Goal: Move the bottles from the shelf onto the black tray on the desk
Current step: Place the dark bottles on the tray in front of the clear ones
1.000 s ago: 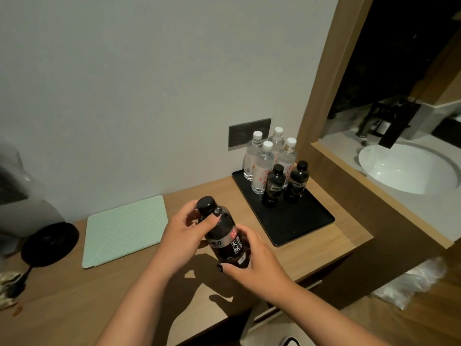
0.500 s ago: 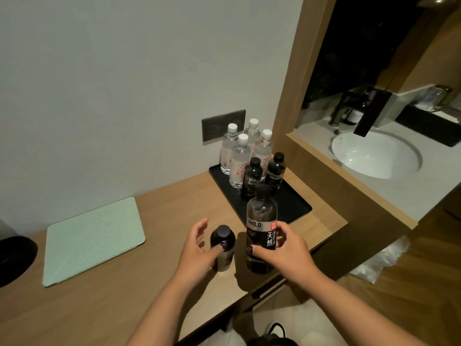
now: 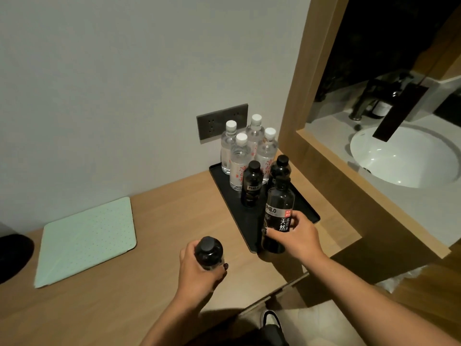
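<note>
The desk (image 3: 154, 221) is pale wood, smooth and matt. The black tray (image 3: 308, 211) looks matt too — likely plastic. Four clear bottles (image 3: 239, 163) are glossy plastic with white caps; the dark bottles (image 3: 252, 186) shine faintly. The basin (image 3: 404, 158) is glossy white — ceramic by its look.

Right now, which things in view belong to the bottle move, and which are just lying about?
Job: dark plastic bottle in right hand; dark plastic bottle in left hand; flat black tray; four clear and two dark bottles already standing on it.

Lying about: mint-green dotted pad; white round basin; grey wall socket.
</note>
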`<control>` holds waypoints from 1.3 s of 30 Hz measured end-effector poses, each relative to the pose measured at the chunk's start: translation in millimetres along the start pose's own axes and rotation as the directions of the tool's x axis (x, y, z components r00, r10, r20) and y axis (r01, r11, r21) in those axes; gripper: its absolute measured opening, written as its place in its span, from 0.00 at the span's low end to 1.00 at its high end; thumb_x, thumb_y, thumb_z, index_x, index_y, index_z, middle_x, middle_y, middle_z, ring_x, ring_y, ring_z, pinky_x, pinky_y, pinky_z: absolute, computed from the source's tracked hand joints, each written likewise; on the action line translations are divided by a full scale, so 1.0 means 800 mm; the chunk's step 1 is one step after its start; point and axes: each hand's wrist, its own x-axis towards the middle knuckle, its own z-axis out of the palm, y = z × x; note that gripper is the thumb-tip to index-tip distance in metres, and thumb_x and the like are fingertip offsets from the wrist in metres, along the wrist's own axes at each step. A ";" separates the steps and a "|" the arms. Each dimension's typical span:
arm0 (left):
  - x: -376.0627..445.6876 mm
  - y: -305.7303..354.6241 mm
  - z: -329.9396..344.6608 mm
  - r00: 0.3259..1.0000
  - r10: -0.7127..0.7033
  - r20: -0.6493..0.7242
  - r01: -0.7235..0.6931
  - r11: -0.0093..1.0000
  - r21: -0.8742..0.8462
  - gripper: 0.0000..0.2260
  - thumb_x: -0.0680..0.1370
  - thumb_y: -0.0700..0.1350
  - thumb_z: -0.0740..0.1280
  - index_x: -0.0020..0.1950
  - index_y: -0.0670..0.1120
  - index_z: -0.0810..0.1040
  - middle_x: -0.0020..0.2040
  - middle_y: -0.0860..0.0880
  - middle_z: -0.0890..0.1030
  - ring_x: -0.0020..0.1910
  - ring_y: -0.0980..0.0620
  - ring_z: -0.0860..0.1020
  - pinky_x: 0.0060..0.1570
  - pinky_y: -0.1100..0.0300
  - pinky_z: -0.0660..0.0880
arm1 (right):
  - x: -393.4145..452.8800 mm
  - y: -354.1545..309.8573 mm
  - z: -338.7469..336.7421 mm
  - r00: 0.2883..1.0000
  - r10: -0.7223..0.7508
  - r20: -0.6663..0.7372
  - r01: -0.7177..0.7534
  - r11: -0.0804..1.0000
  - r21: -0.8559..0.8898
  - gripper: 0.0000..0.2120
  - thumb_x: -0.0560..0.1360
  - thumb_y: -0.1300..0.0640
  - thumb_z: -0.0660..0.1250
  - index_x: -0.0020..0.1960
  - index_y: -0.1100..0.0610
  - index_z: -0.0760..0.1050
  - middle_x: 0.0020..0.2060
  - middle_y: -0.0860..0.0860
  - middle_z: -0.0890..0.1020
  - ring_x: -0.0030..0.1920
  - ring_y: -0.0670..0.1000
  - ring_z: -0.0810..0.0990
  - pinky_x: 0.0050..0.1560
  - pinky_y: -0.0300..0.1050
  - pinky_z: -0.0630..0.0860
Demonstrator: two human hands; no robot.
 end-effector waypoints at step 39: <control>0.028 0.068 0.059 0.907 -0.360 0.219 0.343 0.330 -0.879 0.47 0.48 0.44 0.84 0.65 0.41 0.71 0.60 0.34 0.78 0.58 0.37 0.79 0.54 0.37 0.75 | 0.175 0.046 0.010 0.752 -0.152 0.642 0.172 0.985 0.033 0.36 0.69 0.63 0.71 0.71 0.47 0.59 0.65 0.50 0.74 0.68 0.51 0.70 0.67 0.47 0.66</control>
